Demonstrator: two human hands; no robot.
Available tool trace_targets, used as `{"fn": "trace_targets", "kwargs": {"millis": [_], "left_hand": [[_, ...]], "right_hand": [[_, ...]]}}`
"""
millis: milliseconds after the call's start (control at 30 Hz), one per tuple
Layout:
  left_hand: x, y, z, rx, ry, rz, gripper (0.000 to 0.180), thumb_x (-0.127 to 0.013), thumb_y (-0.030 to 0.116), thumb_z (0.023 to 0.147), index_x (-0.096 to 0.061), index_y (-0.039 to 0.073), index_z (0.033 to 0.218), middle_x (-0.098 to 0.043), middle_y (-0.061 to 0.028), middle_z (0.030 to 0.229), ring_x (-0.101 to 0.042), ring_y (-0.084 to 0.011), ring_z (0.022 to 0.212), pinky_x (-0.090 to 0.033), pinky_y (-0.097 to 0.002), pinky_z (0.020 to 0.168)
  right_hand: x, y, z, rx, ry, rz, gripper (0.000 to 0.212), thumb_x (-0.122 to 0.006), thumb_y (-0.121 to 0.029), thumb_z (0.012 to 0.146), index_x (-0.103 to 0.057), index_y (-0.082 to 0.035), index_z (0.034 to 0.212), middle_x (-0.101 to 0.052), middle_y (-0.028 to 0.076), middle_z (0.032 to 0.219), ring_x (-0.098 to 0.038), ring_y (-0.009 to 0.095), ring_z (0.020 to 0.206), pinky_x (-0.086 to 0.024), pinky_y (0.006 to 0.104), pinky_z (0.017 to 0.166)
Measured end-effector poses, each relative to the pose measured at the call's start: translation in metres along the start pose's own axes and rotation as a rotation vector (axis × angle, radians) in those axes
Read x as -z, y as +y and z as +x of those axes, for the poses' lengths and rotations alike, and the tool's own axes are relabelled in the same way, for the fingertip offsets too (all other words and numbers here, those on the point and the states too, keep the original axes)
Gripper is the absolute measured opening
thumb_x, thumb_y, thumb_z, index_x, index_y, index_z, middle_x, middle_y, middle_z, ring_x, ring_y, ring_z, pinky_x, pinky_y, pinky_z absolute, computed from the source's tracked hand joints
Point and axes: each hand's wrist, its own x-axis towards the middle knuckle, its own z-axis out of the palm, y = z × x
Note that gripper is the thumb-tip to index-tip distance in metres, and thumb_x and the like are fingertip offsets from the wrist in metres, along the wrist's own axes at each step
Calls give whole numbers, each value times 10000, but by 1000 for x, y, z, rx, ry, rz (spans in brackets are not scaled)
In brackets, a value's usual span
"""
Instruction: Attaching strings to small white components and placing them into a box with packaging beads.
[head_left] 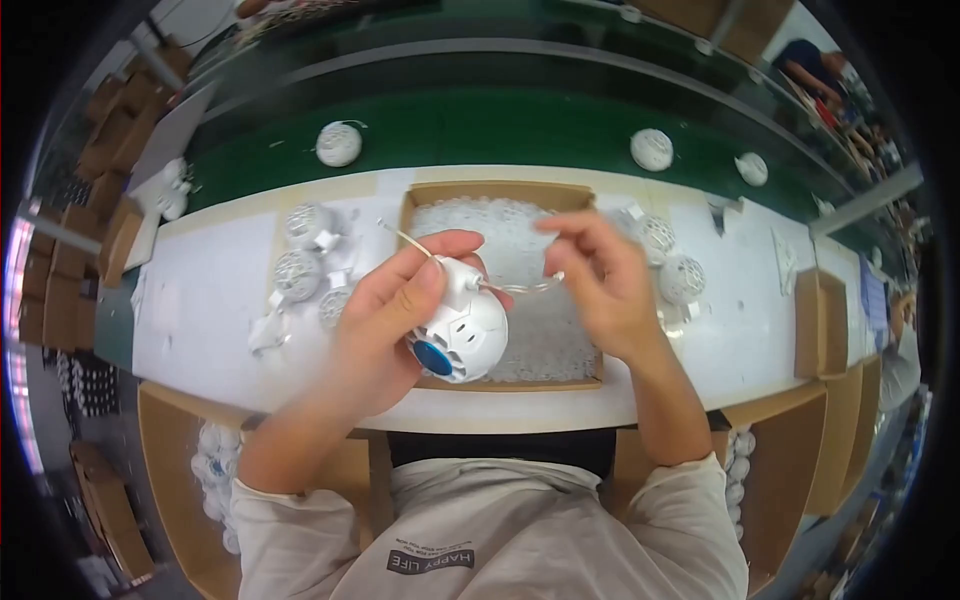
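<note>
My left hand (400, 310) is closed around a round white plastic device (466, 335) with a blue disc (433, 357) on its lower left side. A thin white wire (408, 240) sticks up past my left thumb. From the device's neck a twisted white wire (520, 288) runs to the right. Its end lies by the thumb of my right hand (600, 280); whether they touch I cannot tell. The right hand is raised with its fingers bent and apart, a little blurred. Below both hands is a shallow cardboard box (500, 187) full of small clear plastic pieces (480, 220).
White lattice balls stand left (297, 275) and right (683, 279) of the box on the white table (200, 310). More balls (339, 145) sit on the green belt (500, 130) beyond. Open cartons with white balls flank my lap. A person (812, 72) is at the far right.
</note>
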Motion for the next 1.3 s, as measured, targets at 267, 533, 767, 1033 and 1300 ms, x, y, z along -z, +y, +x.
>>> {"fn": "trace_targets", "kwargs": {"millis": [267, 533, 767, 1033, 1300], "left_hand": [[50, 28, -111, -293, 313, 735, 297, -612, 118, 917, -636, -8, 1185, -683, -95, 1047, -647, -189, 991, -519, -309, 832], [139, 50, -310, 296, 1152, 1336, 439, -682, 92, 850, -613, -17, 1270, -672, -166, 1127, -641, -218, 998, -491, -313, 876], [207, 137, -199, 125, 973, 1826, 525, -718, 97, 839, -568, 71, 1341, -597, -172, 1293, -564, -333, 1206, -451, -391, 1017], [490, 257, 58, 32, 1438, 1736, 718, -709, 409, 833, -441, 177, 1457, -567, -223, 1340, -531, -378, 1272, -401, -461, 1076], [565, 270, 100, 70, 1365, 1910, 694, -736, 444, 808, -460, 214, 1403, -624, -160, 1315, -592, -337, 1215, -471, -442, 978]], "right_hand": [[-5, 10, -3, 376, -252, -916, 119, -747, -41, 752, -645, -39, 814, -601, 92, 774, -568, 295, 776, -461, 391, 701], [-17, -4, -2, 278, -154, -789, 132, -742, 9, 735, -621, -24, 778, -623, 100, 758, -572, 264, 698, -459, 364, 638], [-13, 1, 7, 92, -67, -598, 129, -704, 75, 727, -645, -5, 810, -679, 126, 798, -582, 242, 660, -459, 320, 605], [-9, -9, 20, 127, -319, -843, 241, -707, 96, 713, -712, 2, 935, -696, 154, 893, -627, 315, 715, -498, 396, 638], [11, -7, 39, 39, -393, -835, 167, -726, 59, 760, -702, 12, 918, -691, 158, 898, -634, 323, 738, -483, 400, 619]]}}
